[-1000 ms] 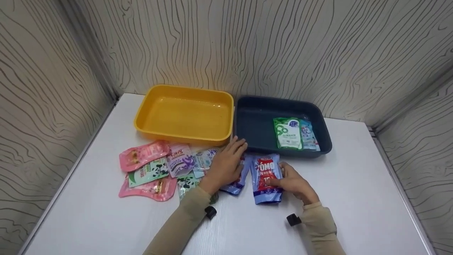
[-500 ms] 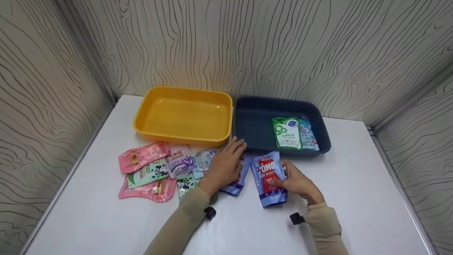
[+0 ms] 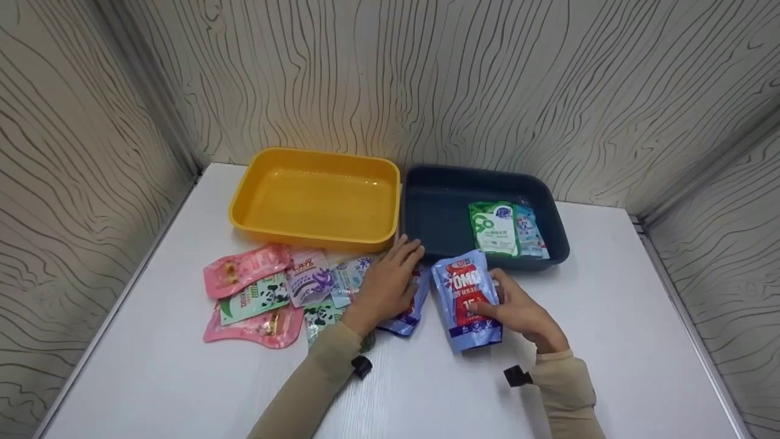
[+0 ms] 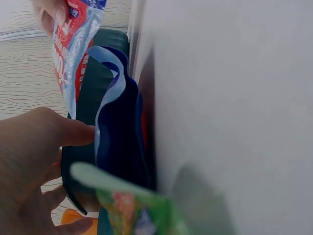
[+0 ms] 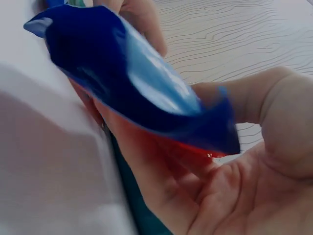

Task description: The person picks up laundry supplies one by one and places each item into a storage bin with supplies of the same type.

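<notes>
My right hand (image 3: pixel 518 308) grips a blue and red OMO detergent pouch (image 3: pixel 461 289) by its right edge, thumb on the front and fingers behind. In the right wrist view the pouch's dark blue base (image 5: pixel 93 54) faces the camera, with the fingers curled under it. My left hand (image 3: pixel 390 283) lies over a second blue pouch (image 3: pixel 407 318), fingers extended, partly hiding it. In the left wrist view my left thumb (image 4: pixel 73 131) is right at the edge of this second pouch (image 4: pixel 117 122). A green printed pouch (image 4: pixel 132 210) shows below it, blurred.
A yellow tray (image 3: pixel 317 238) stands back left. Beside it a dark blue tray (image 3: pixel 445 250) holds a green-white pouch (image 3: pixel 495 228) and a light blue pouch (image 3: pixel 531 235). Left of my hand lie pink pouches (image 3: pixel 244 271), panda-printed green pouches (image 3: pixel 259 299) and a purple-white pouch (image 3: pixel 309 277).
My right hand has lifted and tilted the OMO pouch, bringing it slightly to the right and nearer the camera. The left hand has stayed in place.
</notes>
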`<state>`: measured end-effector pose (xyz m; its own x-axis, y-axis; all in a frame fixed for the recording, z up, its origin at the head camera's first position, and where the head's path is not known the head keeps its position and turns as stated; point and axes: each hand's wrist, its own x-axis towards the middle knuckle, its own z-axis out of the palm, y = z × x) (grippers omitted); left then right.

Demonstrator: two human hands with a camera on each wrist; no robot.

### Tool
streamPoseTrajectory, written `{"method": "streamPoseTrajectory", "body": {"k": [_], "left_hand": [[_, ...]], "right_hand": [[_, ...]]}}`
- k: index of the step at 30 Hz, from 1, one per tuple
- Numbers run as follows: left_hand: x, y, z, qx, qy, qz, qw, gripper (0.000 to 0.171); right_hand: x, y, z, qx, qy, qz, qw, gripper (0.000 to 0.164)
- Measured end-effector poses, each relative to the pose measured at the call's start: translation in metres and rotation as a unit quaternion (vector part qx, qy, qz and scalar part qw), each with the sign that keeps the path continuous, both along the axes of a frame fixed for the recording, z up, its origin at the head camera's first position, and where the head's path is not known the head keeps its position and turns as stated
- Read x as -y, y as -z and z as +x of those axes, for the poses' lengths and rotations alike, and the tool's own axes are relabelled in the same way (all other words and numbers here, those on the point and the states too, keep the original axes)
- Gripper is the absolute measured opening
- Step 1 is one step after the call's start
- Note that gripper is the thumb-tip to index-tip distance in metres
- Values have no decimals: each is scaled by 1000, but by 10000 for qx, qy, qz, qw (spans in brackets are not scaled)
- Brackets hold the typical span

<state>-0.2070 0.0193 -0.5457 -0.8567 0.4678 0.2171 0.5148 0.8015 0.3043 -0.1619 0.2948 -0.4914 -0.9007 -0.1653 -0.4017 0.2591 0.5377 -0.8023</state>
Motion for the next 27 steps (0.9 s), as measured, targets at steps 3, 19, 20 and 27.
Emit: {"method": "streamPoseTrajectory", "body": {"k": [3, 19, 20, 27], "left_hand": [[0, 0, 0, -51, 15, 24, 10000, 67], [0, 4, 1, -312, 44, 35, 9995, 67], [-1, 4, 1, -279, 43, 46, 9996, 67], [-1, 1, 1, -133, 40, 140, 9998, 68]], "right_hand": [[-2, -1, -1, -17, 26, -156, 9999, 60], [-4, -6, -4, -196, 976, -2070, 9733, 76], [-4, -7, -4, -222, 1014, -2086, 9725, 79], [-7, -11, -8, -402, 1230, -2184, 9672, 83]]}}
